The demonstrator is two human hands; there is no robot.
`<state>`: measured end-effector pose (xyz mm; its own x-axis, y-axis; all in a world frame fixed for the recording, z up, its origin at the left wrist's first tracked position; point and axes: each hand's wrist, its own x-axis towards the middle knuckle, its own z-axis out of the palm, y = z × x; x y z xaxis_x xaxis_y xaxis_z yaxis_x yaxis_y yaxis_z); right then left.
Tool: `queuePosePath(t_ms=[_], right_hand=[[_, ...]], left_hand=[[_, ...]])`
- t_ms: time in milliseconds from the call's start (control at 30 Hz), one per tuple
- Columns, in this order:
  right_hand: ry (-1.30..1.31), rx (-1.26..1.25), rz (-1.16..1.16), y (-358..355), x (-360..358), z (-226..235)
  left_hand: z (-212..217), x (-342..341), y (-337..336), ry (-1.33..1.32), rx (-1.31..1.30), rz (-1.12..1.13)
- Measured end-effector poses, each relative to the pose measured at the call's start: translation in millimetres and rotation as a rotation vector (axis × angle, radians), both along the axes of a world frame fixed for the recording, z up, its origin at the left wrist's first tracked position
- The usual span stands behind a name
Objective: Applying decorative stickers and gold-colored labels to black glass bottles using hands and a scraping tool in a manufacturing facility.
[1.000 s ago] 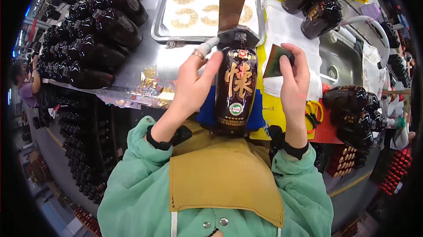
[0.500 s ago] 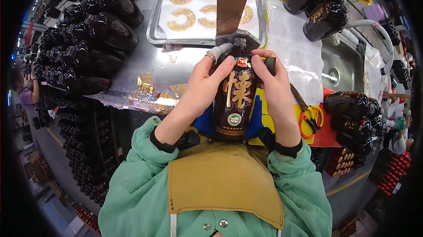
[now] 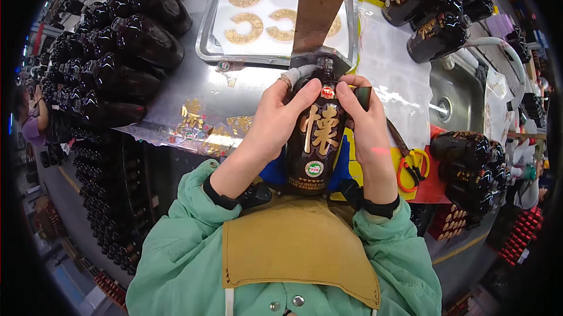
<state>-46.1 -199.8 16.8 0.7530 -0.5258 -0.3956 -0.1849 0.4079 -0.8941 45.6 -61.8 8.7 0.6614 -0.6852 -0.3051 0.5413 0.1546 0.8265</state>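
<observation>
A dark glossy bottle (image 3: 316,166) with a large gold character, a small red emblem and a green-and-white round decal leans neck-away in front of me. Around its left shoulder closes my left hand (image 3: 278,116), the thumb pressed beside the red emblem; one finger wears a pale cover. From the other side my right hand (image 3: 366,119) grips the shoulder, its thumb on the emblem's right edge. A small dark flat piece (image 3: 363,97) sits between that hand's fingers. Beneath the bottle shows a blue support (image 3: 272,166), mostly hidden.
Behind the bottle rises a brown upright bar (image 3: 319,11), before a metal tray (image 3: 205,28) of gold C-shaped decals. Gold decal scraps (image 3: 192,113) lie left. Yellow-handled scissors (image 3: 413,166) lie right, near a sink (image 3: 460,90). Dark bottles (image 3: 146,40) crowd both sides.
The view has shifted slightly, so the bench items appear a little lower and to the right. My thumbs sit closer together over the red emblem. Both hands still hold the bottle.
</observation>
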Motion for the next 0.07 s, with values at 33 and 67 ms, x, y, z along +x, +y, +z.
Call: queuePosePath(t_ms=[33, 67], right_hand=[[-0.003, 0.0, 0.008, -0.5, -0.5, -0.4], [-0.008, 0.0, 0.017, -0.9, -0.7, -0.5]], left_hand=[[-1.4, 0.4, 0.0, 0.016, -0.012, 0.01], [-3.3, 0.8, -0.2, 0.031, -0.023, 0.021]])
